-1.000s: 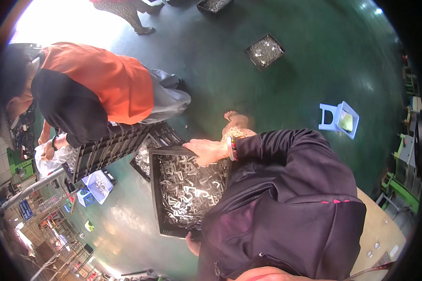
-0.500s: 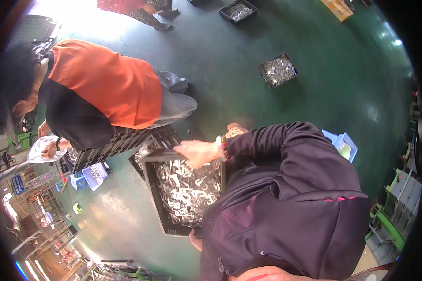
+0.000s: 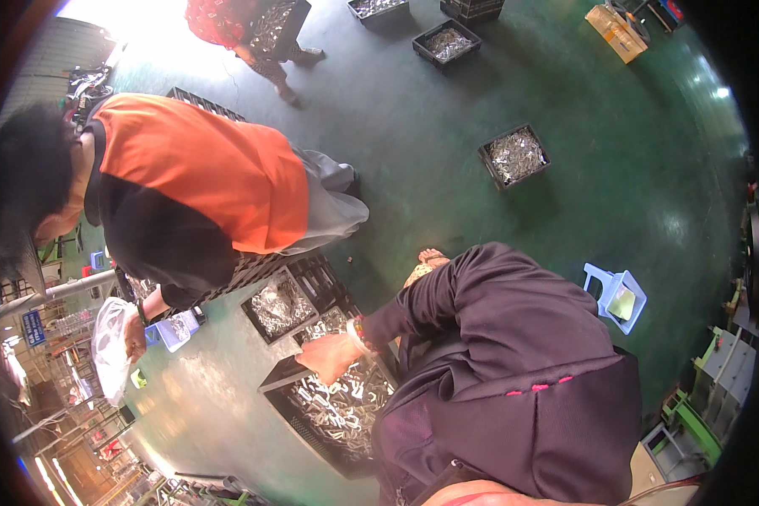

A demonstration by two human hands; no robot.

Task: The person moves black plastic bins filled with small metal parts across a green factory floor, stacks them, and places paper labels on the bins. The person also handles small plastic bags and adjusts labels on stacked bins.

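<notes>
My right hand [image 3: 330, 357], with a bracelet at the wrist, is closed over the upper rim of a black plastic crate [image 3: 305, 432]. Many small, shiny metal pieces [image 3: 337, 411] fill the crate, which sits tilted against my front. My left hand is out of sight, hidden beyond the crate and my dark jacket. Just past my right hand, another black crate [image 3: 246, 314] of metal parts stands on the floor, beside more black crates partly covered by my arm.
A co-worker in an orange and black top [image 3: 219, 169] bends close by, holding a clear plastic bag [image 3: 112, 346]. Farther off, a person in red [image 3: 215, 21] carries a crate. A filled crate [image 3: 514, 157] and a blue plastic stool [image 3: 628, 295] stand on the green floor [image 3: 430, 169].
The crate in my grip has moved lower in the view and turned, uncovering the crates behind it. My left hand has gone from sight. The co-worker's bag shows more fully.
</notes>
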